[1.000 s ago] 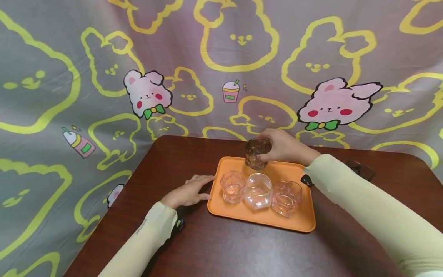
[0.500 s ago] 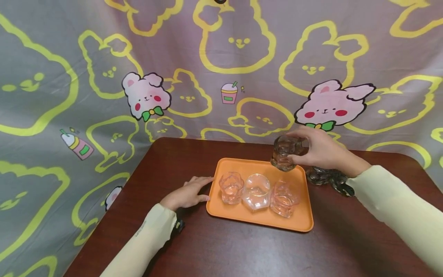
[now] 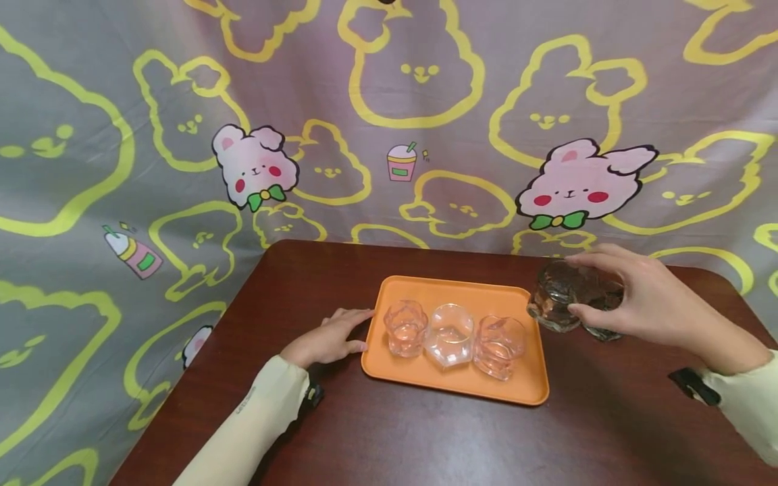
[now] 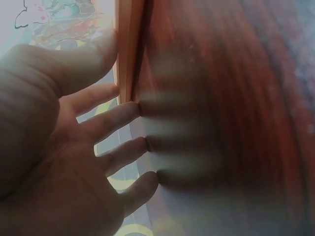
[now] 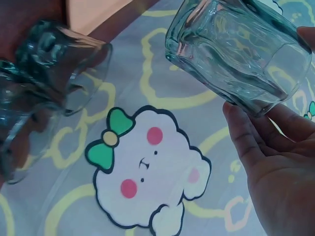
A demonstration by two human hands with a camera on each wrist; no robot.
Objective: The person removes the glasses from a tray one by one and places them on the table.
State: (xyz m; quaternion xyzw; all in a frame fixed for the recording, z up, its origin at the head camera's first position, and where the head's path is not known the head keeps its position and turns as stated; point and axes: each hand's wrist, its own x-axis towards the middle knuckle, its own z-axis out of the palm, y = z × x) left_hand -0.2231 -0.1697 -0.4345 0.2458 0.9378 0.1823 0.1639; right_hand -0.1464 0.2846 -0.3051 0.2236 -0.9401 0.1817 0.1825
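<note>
My right hand (image 3: 656, 307) grips a grey tinted drinking glass (image 3: 552, 300) between thumb and fingers, just beyond the right rim of an orange tray (image 3: 468, 290). In the right wrist view that glass (image 5: 236, 54) is tilted in the frame and held off the table. My left hand (image 3: 328, 339) rests at the tray's left edge, fingers spread and touching the rim. On the tray stand a pink glass (image 3: 406, 329), a clear glass (image 3: 450, 337) and another pink glass (image 3: 498, 347), in a row.
Two more tinted glasses, one nearer the tray (image 5: 64, 59) and one beside it (image 5: 22, 120), stand on the table right of the tray; the held glass and right hand partly hide them in the head view. A patterned curtain (image 3: 328, 81) hangs behind the brown table (image 3: 425, 439).
My right hand has carried the grey glass from above the tray's back edge rightward, past its right rim, and lower. The left hand and the three glasses on the tray stay in place.
</note>
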